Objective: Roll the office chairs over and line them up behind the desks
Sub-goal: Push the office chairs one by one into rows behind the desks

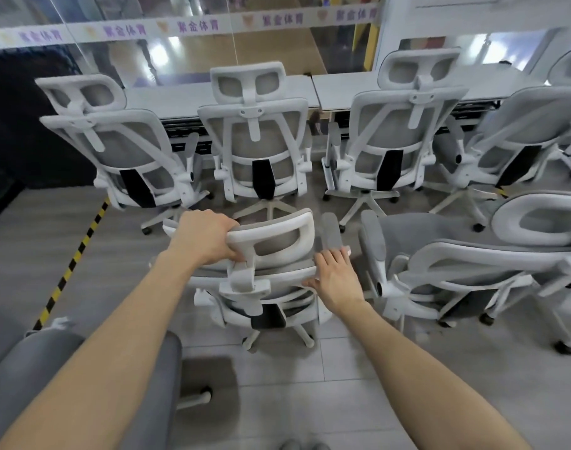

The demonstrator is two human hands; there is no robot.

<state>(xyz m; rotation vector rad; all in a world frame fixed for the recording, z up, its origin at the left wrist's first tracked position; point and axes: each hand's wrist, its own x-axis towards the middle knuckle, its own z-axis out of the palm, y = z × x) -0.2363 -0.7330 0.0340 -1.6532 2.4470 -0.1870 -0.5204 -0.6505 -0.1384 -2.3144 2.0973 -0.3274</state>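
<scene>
head view: the left hand (206, 237) grips the left end of the headrest (271, 237) of the near chair (261, 287), fingers curled round its white rim, likely because that is the highest handle for steering. the right hand (334, 279) lies flat with straight fingers on the right edge of the chair's back, thumb hooked near the frame; it looks like a pushing palm, not a grip, though the fingertips blur into the armrest (331, 232) beyond. the near chair stands on the grey floor (310, 368) just behind the row, facing the desks (342, 87), roughly in line with the gap between the second chair (255, 134) and the third chair (404, 131).

those two, with the left chair (115, 138) and a fourth chair (524, 138), already sit with backs toward the person and seats tucked to the desk edge, so the line is partly made. another chair (472, 264) stands just right of the near one, turned sideways, not yet placed. a grey seat (50, 368) fills the lower left corner.

a yellow-and-black strip (73, 261) runs on the floor at the left, probably marking a boundary. the band (196, 26) on the glass behind the desks carries repeated purple characters, "紫金体育", beside heart-like marks.
</scene>
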